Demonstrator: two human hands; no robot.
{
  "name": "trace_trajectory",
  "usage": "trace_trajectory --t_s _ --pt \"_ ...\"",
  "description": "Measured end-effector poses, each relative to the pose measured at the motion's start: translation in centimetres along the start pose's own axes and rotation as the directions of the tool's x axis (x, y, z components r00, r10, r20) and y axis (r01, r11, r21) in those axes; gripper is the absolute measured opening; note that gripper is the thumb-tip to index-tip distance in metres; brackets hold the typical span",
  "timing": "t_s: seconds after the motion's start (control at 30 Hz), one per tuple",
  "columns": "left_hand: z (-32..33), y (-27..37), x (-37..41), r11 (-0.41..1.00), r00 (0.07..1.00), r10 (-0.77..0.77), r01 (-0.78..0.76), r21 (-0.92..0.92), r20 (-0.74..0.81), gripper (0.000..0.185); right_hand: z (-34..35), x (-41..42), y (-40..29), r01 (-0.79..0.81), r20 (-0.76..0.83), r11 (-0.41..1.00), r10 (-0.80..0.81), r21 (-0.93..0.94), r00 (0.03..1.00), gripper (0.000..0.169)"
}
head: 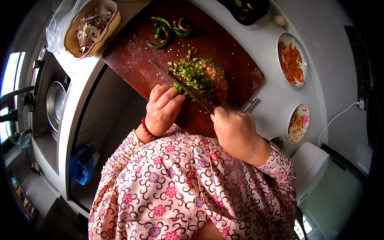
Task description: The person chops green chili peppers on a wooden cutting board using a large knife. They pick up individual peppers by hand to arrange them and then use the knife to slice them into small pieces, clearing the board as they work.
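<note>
My right hand (pixel 237 130) grips the handle end of a kitchen knife (pixel 183 87), whose blade runs up and left across the dark red cutting board (pixel 132 60). With bent fingers, my left hand (pixel 165 105) holds a green chili pepper (pixel 178 88) against the board, close beside the blade. Most of that pepper is hidden by the fingers and the knife. Just beyond the blade spreads a heap of chopped green chili (pixel 195 72), with orange-red bits blurred at its right side. Several whole curled green chilies (pixel 163 39) lie at the far end of the board.
A tan container (pixel 117 24) of sliced mushrooms stands at upper left. Along the right counter are an egg (pixel 279 20), a plate (pixel 302 54) of orange strips and a stained flowered plate (pixel 304 112). A black tray (pixel 249 18) sits at the top. A metal basin (pixel 56 102) is far left.
</note>
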State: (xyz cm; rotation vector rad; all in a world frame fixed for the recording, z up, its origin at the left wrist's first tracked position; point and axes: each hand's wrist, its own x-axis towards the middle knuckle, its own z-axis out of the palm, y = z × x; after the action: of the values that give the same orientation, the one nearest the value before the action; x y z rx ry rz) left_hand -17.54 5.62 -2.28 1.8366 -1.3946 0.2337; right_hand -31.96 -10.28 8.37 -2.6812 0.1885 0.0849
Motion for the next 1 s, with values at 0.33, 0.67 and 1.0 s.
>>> trace_trajectory --t_s 0.33,0.67,1.0 --pt "-0.2 -0.1 -0.6 0.999 0.998 -0.032 0.032 0.005 0.059 0.032 -0.9 -1.4 -0.3 0.072 0.107 0.988 -0.058 -0.134 0.993 0.009" --pt "-0.1 -0.2 0.0 0.997 0.997 -0.053 0.056 -0.051 0.058 0.031 1.2 2.6 -0.9 0.004 0.079 0.998 0.001 -0.055 0.997 0.003" --pt "-0.4 -0.3 -0.6 0.998 0.993 -0.053 0.056 -0.021 0.106 0.033 -0.1 -1.2 -0.5 0.018 0.122 1.0 -0.015 -0.026 0.992 0.009"
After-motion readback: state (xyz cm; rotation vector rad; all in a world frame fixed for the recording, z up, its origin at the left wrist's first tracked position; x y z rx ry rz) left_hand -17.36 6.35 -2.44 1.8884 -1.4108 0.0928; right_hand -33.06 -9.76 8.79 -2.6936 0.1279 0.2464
